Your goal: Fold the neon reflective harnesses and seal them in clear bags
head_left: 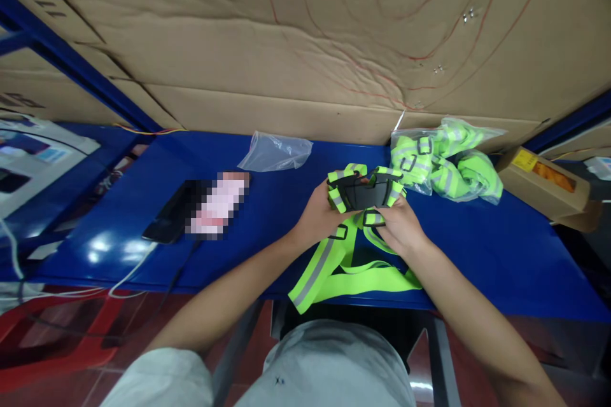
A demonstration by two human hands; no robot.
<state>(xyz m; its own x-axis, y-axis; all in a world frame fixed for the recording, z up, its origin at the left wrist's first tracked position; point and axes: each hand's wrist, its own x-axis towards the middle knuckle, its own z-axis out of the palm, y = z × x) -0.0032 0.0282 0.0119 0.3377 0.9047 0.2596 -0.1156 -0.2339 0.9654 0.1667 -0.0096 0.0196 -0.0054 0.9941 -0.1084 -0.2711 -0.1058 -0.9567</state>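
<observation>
Both my hands hold a neon green reflective strap harness (pixel 353 267) with grey stripes and black buckles over a blue table (pixel 267 229). My left hand (pixel 317 216) is closed on the folded black and green bundle at the harness's top. My right hand (pixel 401 229) is closed on the same bundle from the right side, fingers near a black buckle. Loose straps hang down over the table's front edge toward my lap.
A pile of bagged green harnesses (pixel 443 162) lies at the back right. An empty clear plastic bag (pixel 277 152) lies at the back. A dark phone (pixel 174 213) with a cable lies left. A cardboard box (pixel 544 187) sits far right. Cardboard sheets (pixel 305 32) stand behind.
</observation>
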